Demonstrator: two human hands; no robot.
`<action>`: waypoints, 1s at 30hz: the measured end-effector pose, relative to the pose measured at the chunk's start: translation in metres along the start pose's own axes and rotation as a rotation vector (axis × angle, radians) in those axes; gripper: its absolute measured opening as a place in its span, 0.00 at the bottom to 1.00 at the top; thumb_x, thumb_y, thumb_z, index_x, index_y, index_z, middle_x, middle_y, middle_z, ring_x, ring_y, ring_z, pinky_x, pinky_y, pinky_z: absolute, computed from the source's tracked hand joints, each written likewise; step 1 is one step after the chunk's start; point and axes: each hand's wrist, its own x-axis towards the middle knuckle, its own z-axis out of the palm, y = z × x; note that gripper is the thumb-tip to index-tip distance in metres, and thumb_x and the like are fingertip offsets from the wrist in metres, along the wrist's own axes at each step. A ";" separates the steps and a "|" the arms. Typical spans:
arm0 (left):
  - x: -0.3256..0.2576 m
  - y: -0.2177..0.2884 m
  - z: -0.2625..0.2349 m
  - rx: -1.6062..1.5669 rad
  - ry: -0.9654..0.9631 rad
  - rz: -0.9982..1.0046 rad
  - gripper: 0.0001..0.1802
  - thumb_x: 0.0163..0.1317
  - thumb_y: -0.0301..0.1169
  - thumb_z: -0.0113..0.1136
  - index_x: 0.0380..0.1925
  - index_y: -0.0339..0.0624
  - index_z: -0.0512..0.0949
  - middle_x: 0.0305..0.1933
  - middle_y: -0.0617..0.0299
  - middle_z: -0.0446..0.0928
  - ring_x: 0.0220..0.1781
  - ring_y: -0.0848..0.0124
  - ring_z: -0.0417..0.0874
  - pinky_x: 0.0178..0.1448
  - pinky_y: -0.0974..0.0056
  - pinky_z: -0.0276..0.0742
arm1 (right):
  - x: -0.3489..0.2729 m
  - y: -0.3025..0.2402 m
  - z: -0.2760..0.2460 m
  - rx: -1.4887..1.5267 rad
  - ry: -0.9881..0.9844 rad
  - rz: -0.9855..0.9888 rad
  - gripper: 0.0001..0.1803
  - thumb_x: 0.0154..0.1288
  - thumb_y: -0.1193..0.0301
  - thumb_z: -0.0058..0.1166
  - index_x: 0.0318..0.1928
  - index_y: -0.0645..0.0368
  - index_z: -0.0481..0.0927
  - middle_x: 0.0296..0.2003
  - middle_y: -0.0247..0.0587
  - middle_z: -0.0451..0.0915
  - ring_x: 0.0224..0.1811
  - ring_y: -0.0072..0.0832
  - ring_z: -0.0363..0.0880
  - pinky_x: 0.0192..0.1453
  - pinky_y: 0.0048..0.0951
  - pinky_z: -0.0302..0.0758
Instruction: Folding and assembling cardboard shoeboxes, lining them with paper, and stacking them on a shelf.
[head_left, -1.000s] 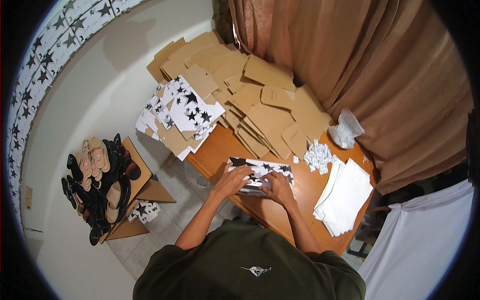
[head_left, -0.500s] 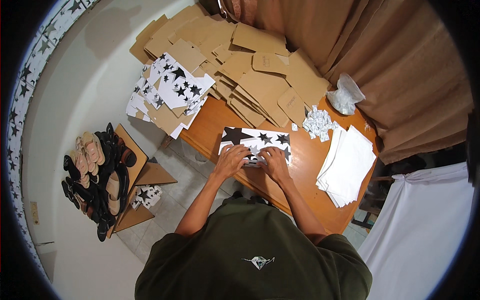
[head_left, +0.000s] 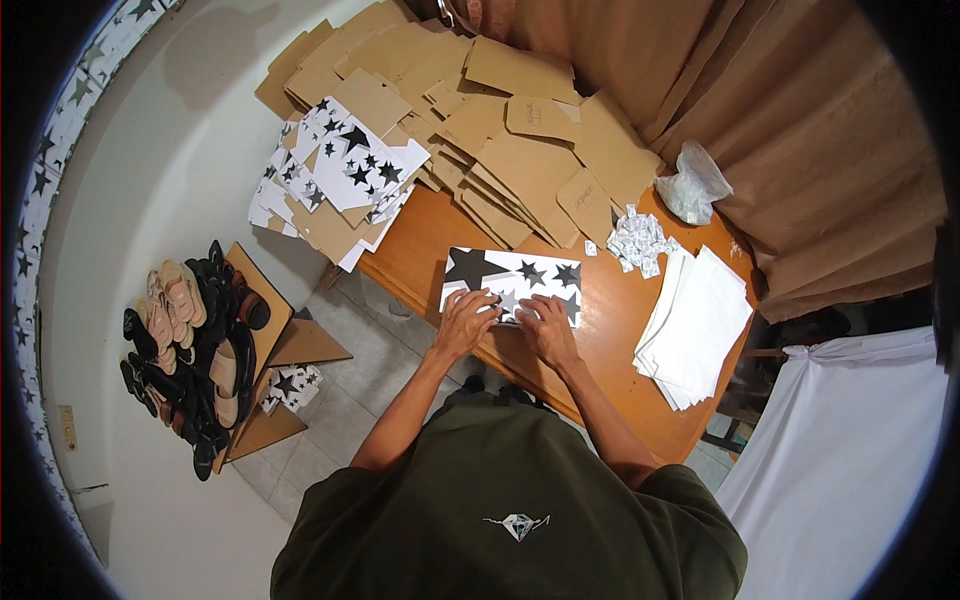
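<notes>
A flat white cardboard box [head_left: 515, 275] printed with black and grey stars lies on the wooden table [head_left: 620, 340]. My left hand [head_left: 466, 320] rests on its near left edge, fingers spread and pressing down. My right hand [head_left: 547, 325] presses on its near right edge, close beside the left one. Neither hand lifts the box; both lie flat on it.
Flat brown cardboard blanks [head_left: 520, 150] are piled at the table's far side, with star-printed blanks [head_left: 345, 175] to their left. A stack of white paper sheets [head_left: 695, 325] lies at right, small white packets [head_left: 635, 240] and a plastic bag [head_left: 692, 185] behind. Sandals in an open box [head_left: 195, 350] sit on the floor left.
The star-printed box now lies spread flat on the table, more of its top showing. Both hands have shifted to its near edge and press down.
</notes>
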 end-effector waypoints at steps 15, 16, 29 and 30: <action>-0.007 -0.005 0.011 -0.005 0.000 0.104 0.16 0.61 0.29 0.69 0.50 0.44 0.86 0.60 0.63 0.81 0.72 0.64 0.74 0.79 0.43 0.57 | -0.018 0.013 0.027 -0.136 0.090 -0.133 0.22 0.63 0.71 0.60 0.59 0.54 0.80 0.68 0.42 0.74 0.74 0.47 0.64 0.80 0.61 0.54; -0.008 -0.005 0.013 -0.005 -0.002 0.106 0.16 0.61 0.29 0.69 0.50 0.44 0.86 0.60 0.63 0.81 0.72 0.64 0.74 0.79 0.43 0.57 | -0.020 0.013 0.026 -0.136 0.080 -0.148 0.21 0.64 0.71 0.58 0.58 0.53 0.81 0.68 0.42 0.74 0.74 0.47 0.64 0.80 0.63 0.53; -0.003 0.002 0.025 -0.078 0.032 -0.030 0.09 0.59 0.28 0.72 0.40 0.43 0.86 0.54 0.61 0.84 0.67 0.65 0.79 0.79 0.41 0.53 | -0.022 0.013 0.039 -0.096 0.164 -0.194 0.17 0.64 0.71 0.55 0.53 0.52 0.83 0.68 0.40 0.74 0.75 0.50 0.64 0.78 0.65 0.55; -0.005 0.000 0.027 -0.045 0.048 0.004 0.09 0.59 0.29 0.72 0.40 0.43 0.86 0.54 0.61 0.84 0.67 0.65 0.80 0.79 0.41 0.54 | -0.023 0.014 0.040 -0.093 0.164 -0.194 0.17 0.64 0.71 0.55 0.53 0.52 0.83 0.68 0.40 0.74 0.75 0.50 0.64 0.78 0.65 0.55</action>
